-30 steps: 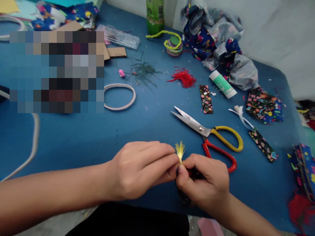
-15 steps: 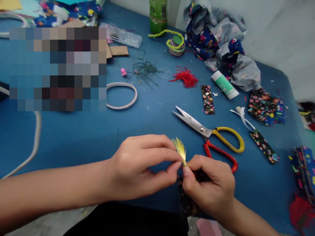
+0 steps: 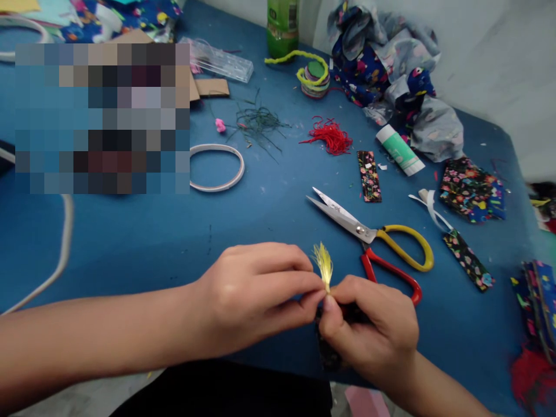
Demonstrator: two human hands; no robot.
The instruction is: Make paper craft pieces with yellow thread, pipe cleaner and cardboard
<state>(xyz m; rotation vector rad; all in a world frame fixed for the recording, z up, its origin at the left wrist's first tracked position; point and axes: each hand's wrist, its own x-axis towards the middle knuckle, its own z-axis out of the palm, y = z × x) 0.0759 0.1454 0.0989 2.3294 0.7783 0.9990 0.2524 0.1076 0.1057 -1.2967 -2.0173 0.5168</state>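
Observation:
A small yellow thread tassel (image 3: 324,263) points upward between my hands, its loose strands fanned at the top. My right hand (image 3: 376,327) pinches its base between thumb and forefinger. From the left, my left hand (image 3: 264,289) closes its thumb and fingertips on the tassel's lower part, right beside the right thumb. A dark floral fabric piece (image 3: 330,344) hangs partly hidden below my right hand. Just beyond lie scissors (image 3: 360,230) with one yellow and one red handle, blades slightly apart.
Behind the scissors are a floral fabric strip (image 3: 369,176), a glue stick (image 3: 400,150) and red threads (image 3: 330,137). A hoop (image 3: 242,174) lies left of them. Crumpled fabric (image 3: 391,75) and a green bottle (image 3: 282,29) stand along the back. A floral bookmark-like strip (image 3: 469,260) lies right.
The left fingertips have closed in a little at the tassel's base, and the tassel stands more upright. The whole view has shifted slightly.

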